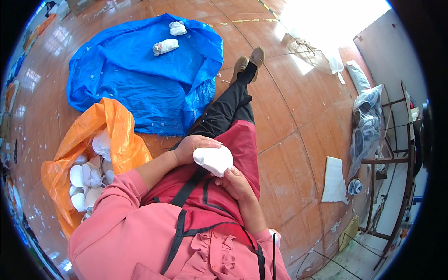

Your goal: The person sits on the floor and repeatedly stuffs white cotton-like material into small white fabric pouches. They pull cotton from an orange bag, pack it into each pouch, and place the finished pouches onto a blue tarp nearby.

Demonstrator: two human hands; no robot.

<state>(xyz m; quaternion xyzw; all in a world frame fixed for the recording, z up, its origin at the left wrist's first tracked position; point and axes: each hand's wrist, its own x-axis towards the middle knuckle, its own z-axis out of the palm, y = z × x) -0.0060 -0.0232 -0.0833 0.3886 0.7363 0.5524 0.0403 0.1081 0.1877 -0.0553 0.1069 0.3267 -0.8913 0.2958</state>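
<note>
Above my lap I hold a white rounded cloth piece (214, 158), smooth and puffy; its exact kind I cannot make out. My left hand (195, 145) is closed over its upper left side, fingers partly behind it. With thumb and fingers, my right hand (235, 183) pinches its lower right edge. By my left arm an orange plastic sack (119, 126) gapes, holding several similar white and off-white rounded pieces (84, 176). A spread blue plastic sheet (130, 70) lies beyond it, bearing a white bundle (177, 28) and a longer white bundle (166, 46) with a darker end.
My outstretched legs (233, 105) cross at the ankles on the brown tiled floor (284, 135). To the right stand a metal frame rack (396, 161), a clear plastic bag of dark items (366, 123) and a flat white sheet (333, 179). White scraps dot the floor.
</note>
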